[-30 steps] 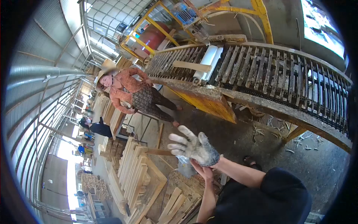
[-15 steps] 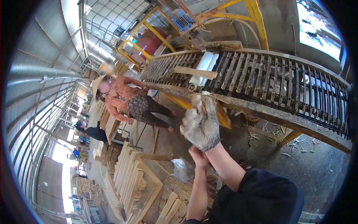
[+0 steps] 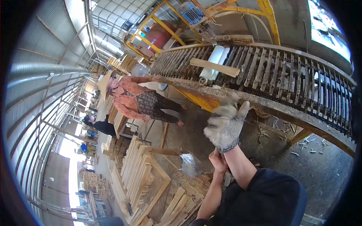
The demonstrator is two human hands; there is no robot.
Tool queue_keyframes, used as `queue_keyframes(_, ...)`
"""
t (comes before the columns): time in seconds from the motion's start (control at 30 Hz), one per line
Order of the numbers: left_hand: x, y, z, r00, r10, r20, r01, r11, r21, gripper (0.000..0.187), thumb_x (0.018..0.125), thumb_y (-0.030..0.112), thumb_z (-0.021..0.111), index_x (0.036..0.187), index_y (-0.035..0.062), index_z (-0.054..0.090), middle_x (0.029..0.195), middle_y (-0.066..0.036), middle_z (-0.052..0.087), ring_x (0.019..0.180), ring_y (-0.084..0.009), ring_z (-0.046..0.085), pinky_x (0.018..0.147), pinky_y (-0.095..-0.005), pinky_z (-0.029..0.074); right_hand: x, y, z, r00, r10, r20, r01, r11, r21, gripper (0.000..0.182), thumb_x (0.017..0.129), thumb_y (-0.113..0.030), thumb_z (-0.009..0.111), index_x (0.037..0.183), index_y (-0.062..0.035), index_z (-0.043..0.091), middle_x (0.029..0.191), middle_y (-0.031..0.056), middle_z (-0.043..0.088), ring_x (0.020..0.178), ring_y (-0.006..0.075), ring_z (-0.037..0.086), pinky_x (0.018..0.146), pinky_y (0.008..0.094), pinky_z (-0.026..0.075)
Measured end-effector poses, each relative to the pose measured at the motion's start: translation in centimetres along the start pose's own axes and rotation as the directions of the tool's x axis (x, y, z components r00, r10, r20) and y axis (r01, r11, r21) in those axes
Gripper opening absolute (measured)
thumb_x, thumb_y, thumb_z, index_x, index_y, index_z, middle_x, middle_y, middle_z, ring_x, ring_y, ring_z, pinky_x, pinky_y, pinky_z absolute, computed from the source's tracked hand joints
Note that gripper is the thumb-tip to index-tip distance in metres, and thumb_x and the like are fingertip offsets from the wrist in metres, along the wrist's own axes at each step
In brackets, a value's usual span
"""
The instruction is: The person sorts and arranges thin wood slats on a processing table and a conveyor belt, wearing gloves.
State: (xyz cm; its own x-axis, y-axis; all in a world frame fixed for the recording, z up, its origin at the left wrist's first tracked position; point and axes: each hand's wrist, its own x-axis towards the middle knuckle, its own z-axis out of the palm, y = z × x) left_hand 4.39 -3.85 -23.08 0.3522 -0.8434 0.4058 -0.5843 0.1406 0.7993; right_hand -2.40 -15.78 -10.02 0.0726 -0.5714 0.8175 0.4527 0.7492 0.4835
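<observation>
My right hand [image 3: 226, 126] wears a greyish-white knit work glove [image 3: 230, 133] and is raised in front of the roller conveyor's near rail. Its thumb stands apart, and the fingers are stretched out but blurred. My bare left hand [image 3: 218, 160] is closed at the right wrist, gripping the glove's cuff; the right wrist partly hides its fingertips. Beyond the gloved hand, a flat wooden board [image 3: 215, 67] lies across a pale roller [image 3: 213, 62] on the slatted conveyor [image 3: 264, 71].
A person in an orange patterned top [image 3: 130, 98] stands left of the conveyor, one hand at its rail. Stacked planks [image 3: 135, 173] and a clear plastic bag [image 3: 189, 165] lie below. A yellow frame [image 3: 269, 22] rises behind. Wood scraps [image 3: 307, 141] litter the floor at right.
The gloved hand has gone from curled fingers to an opened hand with its thumb out. Both hands sit further right in view. The person at left has an arm out to the conveyor.
</observation>
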Motion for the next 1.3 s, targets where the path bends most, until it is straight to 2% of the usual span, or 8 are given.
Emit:
queue_keyframes(0.1, -0.8, -2.1, -0.2, 1.000, 0.027, 0.003, -0.025, 0.972, -0.234, 0.030, 0.090, 0.014, 0.064, 0.115, -0.0014, 0.063, 0.095, -0.021, 0.069, 0.087, -0.0306, 0.069, 0.082, -0.0379, 0.054, -0.2, 0.8, 0.3, 0.989, 0.142, -0.046, -0.137, 0.986, 0.093, 0.103, 0.084, -0.082, 0.050, 0.163, -0.0309, 0.008, 0.166, 0.0096, 0.027, 0.142, 0.0493, 0.037, 0.107, 0.0667, 0.032)
queue_keyframes(0.23, -2.5, -5.8, 0.1, 0.999, 0.009, -0.037, -0.024, 0.900, -0.435, 0.049, 0.091, 0.017, 0.067, 0.134, -0.0007, 0.053, 0.130, -0.017, 0.062, 0.118, -0.0310, 0.061, 0.103, -0.0407, 0.047, -1.2, 2.4, 0.3, 0.985, 0.171, -0.014, -0.168, 0.979, 0.118, 0.093, 0.085, -0.079, 0.052, 0.158, -0.0322, 0.017, 0.165, 0.0079, 0.030, 0.143, 0.0457, 0.036, 0.109, 0.0640, 0.031)
queue_keyframes(0.57, -13.1, -13.8, 1.8, 0.968, 0.037, 0.248, -0.074, 0.987, 0.141, 0.029, 0.097, 0.016, 0.057, 0.121, 0.0010, 0.065, 0.100, -0.015, 0.069, 0.089, -0.0269, 0.065, 0.086, -0.0429, 0.052, -3.2, 1.2, 0.9, 0.991, 0.133, 0.025, -0.128, 0.982, -0.138, 0.070, 0.088, -0.072, 0.055, 0.146, -0.0356, 0.040, 0.161, 0.0036, 0.036, 0.146, 0.0368, 0.034, 0.115, 0.0571, 0.028)
queue_keyframes(0.67, -11.8, -10.3, -0.8, 0.909, -0.334, 0.251, 0.351, 0.936, -0.028, 0.022, 0.095, 0.011, 0.059, 0.112, 0.0023, 0.069, 0.076, -0.007, 0.064, 0.068, -0.0178, 0.060, 0.065, -0.0342, 0.050, -2.9, -0.7, 1.2, 0.994, 0.089, 0.063, -0.071, 0.967, -0.244, 0.064, 0.089, -0.070, 0.056, 0.142, -0.0366, 0.046, 0.160, 0.0023, 0.038, 0.147, 0.0341, 0.033, 0.116, 0.0551, 0.027)
queue_keyframes(0.77, -5.0, -2.8, -2.1, 0.946, -0.301, 0.118, 0.314, 0.942, -0.116, 0.015, 0.093, 0.010, 0.063, 0.103, 0.0024, 0.070, 0.067, -0.002, 0.060, 0.058, -0.0110, 0.051, 0.053, -0.0309, 0.043, -1.4, -0.3, 1.2, 0.997, 0.063, 0.036, -0.051, 0.964, -0.259, 0.058, 0.090, -0.068, 0.057, 0.138, -0.0376, 0.053, 0.159, 0.0010, 0.040, 0.148, 0.0314, 0.032, 0.118, 0.0530, 0.026)
queue_keyframes(0.87, -3.0, -2.9, -3.2, 0.949, -0.219, 0.228, 0.223, 0.975, 0.009, 0.025, 0.090, 0.016, 0.069, 0.110, 0.0009, 0.067, 0.086, -0.006, 0.068, 0.076, -0.0150, 0.062, 0.066, -0.0317, 0.050, -1.2, 3.0, -0.2, 0.996, 0.038, -0.076, -0.048, 0.989, -0.139, 0.052, 0.091, -0.066, 0.058, 0.135, -0.0386, 0.060, 0.159, -0.0003, 0.041, 0.149, 0.0287, 0.032, 0.119, 0.0510, 0.025)
queue_keyframes(1.07, -4.5, -2.9, -4.2, 0.988, 0.069, -0.139, -0.098, 0.971, -0.219, 0.077, 0.088, 0.041, 0.074, 0.140, -0.0049, 0.039, 0.135, -0.021, 0.054, 0.121, -0.0303, 0.058, 0.101, -0.0437, 0.046, -1.9, 6.0, 0.4, 0.939, 0.152, -0.309, -0.062, 0.957, 0.282, 0.063, 0.090, -0.065, 0.060, 0.146, -0.0357, 0.051, 0.153, 0.0050, 0.049, 0.139, 0.0322, 0.045, 0.115, 0.0493, 0.032)
queue_keyframes(1.3, -4.9, -3.9, -2.8, 0.996, 0.088, 0.020, -0.081, 0.971, -0.224, 0.057, 0.091, 0.029, 0.067, 0.131, -0.0058, 0.046, 0.128, -0.020, 0.059, 0.116, -0.0296, 0.060, 0.100, -0.0426, 0.047, -3.3, 8.3, 0.3, 0.959, 0.211, -0.190, -0.133, 0.926, 0.353, 0.054, 0.093, -0.066, 0.055, 0.139, -0.0371, 0.059, 0.148, 0.0056, 0.054, 0.130, 0.0317, 0.049, 0.110, 0.0491, 0.036)
